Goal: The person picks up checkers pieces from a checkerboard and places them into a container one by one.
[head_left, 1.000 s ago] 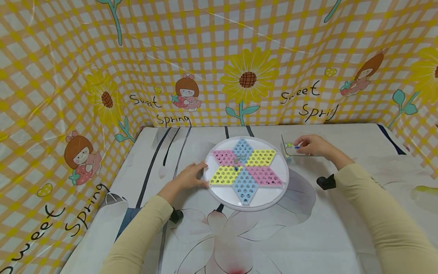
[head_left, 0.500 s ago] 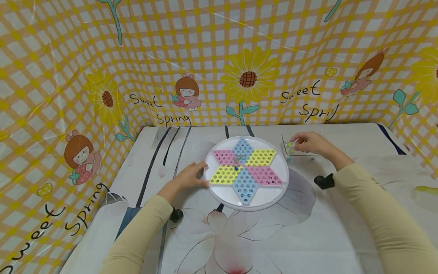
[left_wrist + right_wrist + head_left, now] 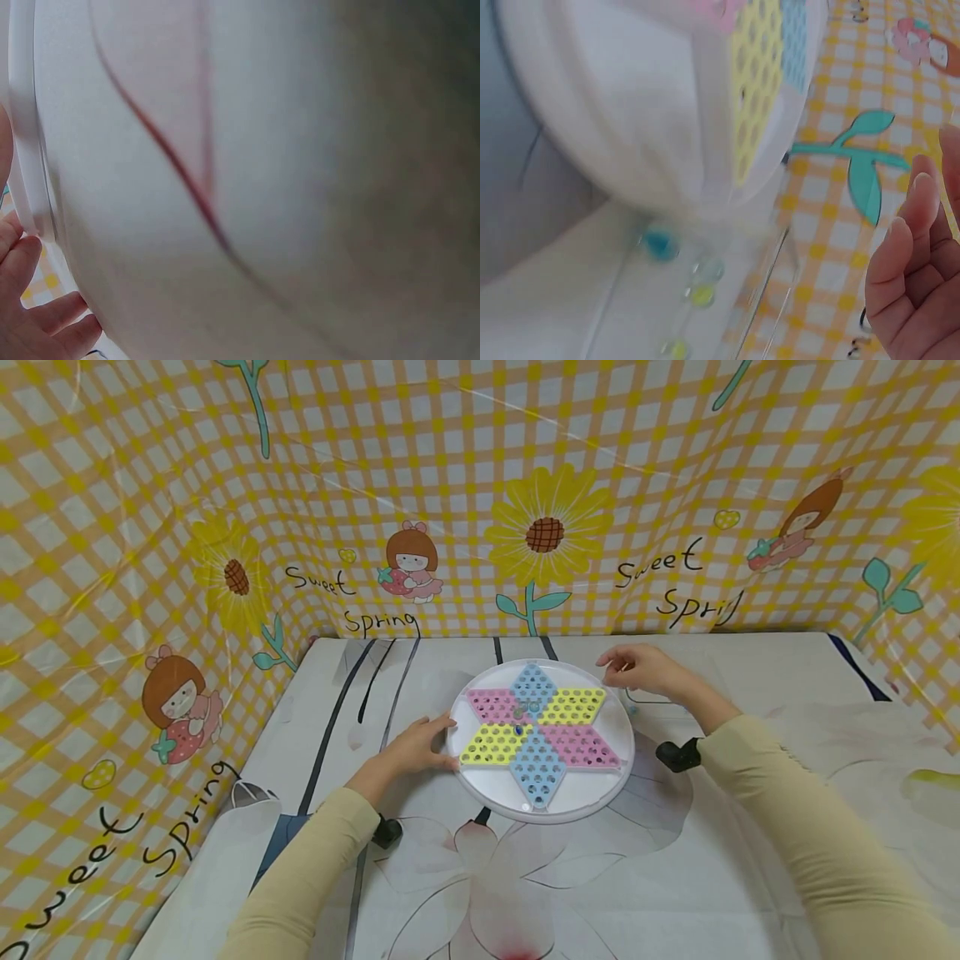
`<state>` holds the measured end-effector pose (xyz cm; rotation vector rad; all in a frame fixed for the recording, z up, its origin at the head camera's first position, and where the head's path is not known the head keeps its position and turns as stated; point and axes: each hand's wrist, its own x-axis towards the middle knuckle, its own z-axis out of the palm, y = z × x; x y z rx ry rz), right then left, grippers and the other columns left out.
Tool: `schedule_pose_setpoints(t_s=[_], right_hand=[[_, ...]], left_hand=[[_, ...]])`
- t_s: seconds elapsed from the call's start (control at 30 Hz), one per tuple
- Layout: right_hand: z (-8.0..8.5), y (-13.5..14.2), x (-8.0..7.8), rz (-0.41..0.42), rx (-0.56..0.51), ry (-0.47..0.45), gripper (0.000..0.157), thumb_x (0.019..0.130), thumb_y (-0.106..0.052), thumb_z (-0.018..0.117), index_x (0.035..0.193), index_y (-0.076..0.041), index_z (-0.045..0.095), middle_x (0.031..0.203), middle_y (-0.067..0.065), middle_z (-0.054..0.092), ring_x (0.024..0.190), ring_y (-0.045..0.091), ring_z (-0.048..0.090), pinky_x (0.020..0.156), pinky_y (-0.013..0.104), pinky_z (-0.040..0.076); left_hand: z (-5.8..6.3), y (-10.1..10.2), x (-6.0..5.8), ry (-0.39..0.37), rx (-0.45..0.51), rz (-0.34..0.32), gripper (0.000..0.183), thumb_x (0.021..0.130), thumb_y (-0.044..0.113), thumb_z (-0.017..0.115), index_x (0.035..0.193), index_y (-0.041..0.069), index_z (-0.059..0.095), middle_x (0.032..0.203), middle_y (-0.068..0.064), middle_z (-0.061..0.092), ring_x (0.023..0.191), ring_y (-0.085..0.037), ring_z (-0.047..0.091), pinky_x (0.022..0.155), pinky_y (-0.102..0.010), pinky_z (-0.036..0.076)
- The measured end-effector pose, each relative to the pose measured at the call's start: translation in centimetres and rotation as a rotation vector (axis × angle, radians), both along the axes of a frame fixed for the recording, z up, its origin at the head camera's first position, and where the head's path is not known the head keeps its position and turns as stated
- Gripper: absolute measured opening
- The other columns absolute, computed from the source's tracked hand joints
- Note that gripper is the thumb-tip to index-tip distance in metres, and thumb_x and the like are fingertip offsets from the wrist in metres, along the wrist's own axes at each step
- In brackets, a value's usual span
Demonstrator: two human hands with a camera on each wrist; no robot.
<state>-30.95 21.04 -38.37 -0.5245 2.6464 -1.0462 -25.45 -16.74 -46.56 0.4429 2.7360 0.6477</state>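
Observation:
A round white Chinese checkers board [image 3: 487, 789] with a pink, yellow and blue star lies mid-table. A few marbles, one of them a dark blue marble [image 3: 517, 729], sit near the star's centre. My left hand [image 3: 412, 745] holds the board's left rim, thumb and fingers spread along it; the left wrist view shows those fingers [image 3: 22, 266] at the rim. My right hand [image 3: 641, 670] hovers at the board's upper right edge, its thumb and fingertips pinched around a marble that they hide. In the right wrist view its curled fingers [image 3: 919, 199] are partly out of frame.
A clear box [image 3: 761, 304] stands right behind the board's right edge, with a blue marble [image 3: 660, 242] and yellow-green marbles [image 3: 701, 295] in view beside the board. A checked cloth [image 3: 450, 485] hangs behind the table. A white and blue item [image 3: 251, 806] lies at the left.
My right hand has left the clear box and moved left to the board's upper right edge, fingers pinched. The left hand and the board have stayed put.

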Motion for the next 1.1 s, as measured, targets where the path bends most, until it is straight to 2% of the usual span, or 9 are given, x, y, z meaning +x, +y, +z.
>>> schedule_pose_setpoints(t_s=[0.23,0.43,0.7,0.83,1.1], right_hand=[[-0.4,-2.8,-0.1,0.059,-0.024,-0.006,0.031,0.087,-0.013,0.060,0.114,0.001,0.056,0.094,0.012,0.059,0.079,0.019,0.053,0.067,0.029,0.048],[-1.3,-5.0,-0.1,0.098,-0.066,-0.014,0.030,0.086,-0.011,0.060,0.113,0.002,0.057,0.092,0.012,0.059,0.077,0.019,0.052,0.067,0.032,0.049],[-2.9,-8.0,0.3,0.127,-0.070,-0.020,0.029,0.085,-0.009,0.061,0.111,0.004,0.059,0.091,0.010,0.061,0.081,0.019,0.051,0.069,0.027,0.045],[-3.3,-9.5,0.5,0.145,-0.076,-0.036,0.028,0.083,-0.007,0.062,0.109,0.004,0.061,0.087,0.009,0.061,0.077,0.017,0.051,0.064,0.025,0.044],[-3.9,-11.3,0.9,0.151,-0.001,-0.087,0.027,0.082,-0.008,0.063,0.107,-0.001,0.063,0.083,0.006,0.057,0.072,0.014,0.047,0.059,0.021,0.043]], left_hand=[[0.0,0.1,0.0,-0.005,0.005,0.002,0.080,0.072,0.040,0.074,0.139,0.013,0.038,0.150,-0.001,0.024,0.136,-0.038,0.019,0.110,-0.051,0.022],[0.0,0.1,0.1,-0.005,0.007,0.003,0.080,0.072,0.039,0.073,0.139,0.013,0.038,0.150,-0.002,0.024,0.136,-0.038,0.019,0.110,-0.051,0.022],[0.0,0.1,0.0,0.000,0.008,-0.002,0.080,0.072,0.039,0.074,0.139,0.013,0.038,0.151,-0.002,0.024,0.136,-0.039,0.019,0.110,-0.050,0.022],[-0.1,0.0,0.0,0.005,0.006,-0.002,0.080,0.072,0.039,0.074,0.139,0.013,0.039,0.150,-0.002,0.024,0.136,-0.039,0.020,0.110,-0.051,0.023],[0.3,0.1,0.1,-0.010,0.000,0.005,0.081,0.073,0.041,0.073,0.140,0.014,0.037,0.151,-0.002,0.023,0.137,-0.038,0.019,0.110,-0.051,0.022]])
